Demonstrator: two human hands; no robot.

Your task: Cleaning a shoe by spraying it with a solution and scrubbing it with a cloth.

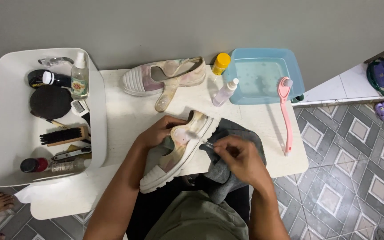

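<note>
My left hand (158,132) grips a pale pink-and-cream slip-on shoe (174,155) by its heel opening, tilting it over the table's front edge. My right hand (238,156) pinches a small clear-handled brush (199,138) whose bristles touch the shoe's side. A dark grey cloth (227,133) lies under my right hand and hangs off the table. The matching second shoe (163,76) rests at the back of the white table (125,120), with a loose insole leaning against it.
A white tray (10,133) on the left holds brushes, bottles and a black round tin. A blue basin (263,73) of water sits back right, a pink long-handled brush (285,113) across its rim. A yellow-capped bottle (221,63) and clear spray bottle (226,92) stand nearby. Tiled floor lies right.
</note>
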